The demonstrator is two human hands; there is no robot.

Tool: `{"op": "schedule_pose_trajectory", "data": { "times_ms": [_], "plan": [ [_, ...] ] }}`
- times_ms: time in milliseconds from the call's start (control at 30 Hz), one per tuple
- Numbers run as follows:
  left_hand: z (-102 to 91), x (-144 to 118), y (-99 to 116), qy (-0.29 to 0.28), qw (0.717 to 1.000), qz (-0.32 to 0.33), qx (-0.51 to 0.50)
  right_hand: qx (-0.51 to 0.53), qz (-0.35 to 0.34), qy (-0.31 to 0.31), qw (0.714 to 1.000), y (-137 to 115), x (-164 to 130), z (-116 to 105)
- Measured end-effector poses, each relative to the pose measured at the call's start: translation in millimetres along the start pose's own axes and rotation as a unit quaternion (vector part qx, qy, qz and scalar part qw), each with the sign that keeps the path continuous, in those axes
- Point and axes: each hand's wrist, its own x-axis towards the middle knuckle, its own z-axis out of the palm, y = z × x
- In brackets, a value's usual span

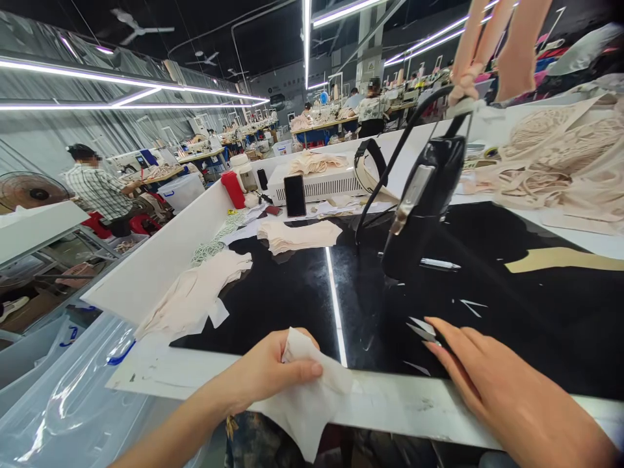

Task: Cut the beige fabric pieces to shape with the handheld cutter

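While the left hand point(266, 370) pinches a pale fabric piece point(312, 396) at the near table edge, conditions read as follows:
Left hand: fingers and thumb clamped on the fabric piece, which drapes over the white table rim point(390, 403)
Right hand point(507, 390): flat and spread on the black glossy work surface point(487, 312), holding nothing, fingertips touching thin pale slivers point(423, 330)
Hazard: the fabric piece may slip off the edge, since most of it hangs unsupported
Hazard: the hanging black tool point(426, 201) could snag on its cable point(390, 169)
Obscured: what the slivers are made of; tool tip; top-right hand-like shape cut off
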Motion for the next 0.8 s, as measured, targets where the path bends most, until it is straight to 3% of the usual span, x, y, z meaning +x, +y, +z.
{"op": "schedule_pose_trajectory", "data": {
  "times_ms": [100, 233, 300, 367, 400, 433, 467, 500, 567, 633, 700, 800],
  "plan": [
    [2.6, 1, -1, 0.011, 1.000, -0.004, -0.019, -0.135, -0.058, 0.005, 0.989, 18, 9, 7],
    [4.3, 2, -2, 0.014, 0.998, 0.006, -0.054, -0.174, -0.087, 0.102, 0.976, 27, 16, 11],
    [5.2, 3, -2, 0.019, 0.996, 0.010, -0.083, -0.119, -0.074, 0.125, 0.982, 22, 12, 12],
    [7.2, 5, -2, 0.025, 0.993, 0.011, -0.112, 0.024, -0.045, 0.067, 0.996, 7, 4, 13],
    [8.7, 6, -2, 0.028, 0.992, 0.011, -0.124, 0.124, -0.020, 0.007, 0.992, -4, -1, 14],
    [10.6, 7, -2, 0.028, 0.991, 0.013, -0.133, 0.225, 0.017, -0.057, 0.973, -19, -5, 14],
    [12.7, 8, -3, 0.028, 0.989, 0.016, -0.141, 0.318, 0.072, -0.133, 0.936, -35, -7, 15],
    [15.0, 9, -3, 0.027, 0.989, 0.019, -0.146, 0.409, 0.135, -0.164, 0.888, -53, -8, 17],
    [19.2, 11, -4, 0.022, 0.988, 0.026, -0.152, 0.566, 0.196, -0.197, 0.776, -86, -6, 19],
    [21.7, 12, -5, 0.019, 0.988, 0.033, -0.148, 0.637, 0.231, -0.184, 0.712, -110, 1, 20],
    [20.9, 11, -6, 0.029, 0.987, 0.046, -0.149, 0.664, 0.264, -0.156, 0.682, -123, 10, 20],
    [11.5, 8, -9, 0.047, 0.982, 0.068, -0.172, 0.657, 0.282, -0.125, 0.688, -125, 23, 17]
  ]
}}
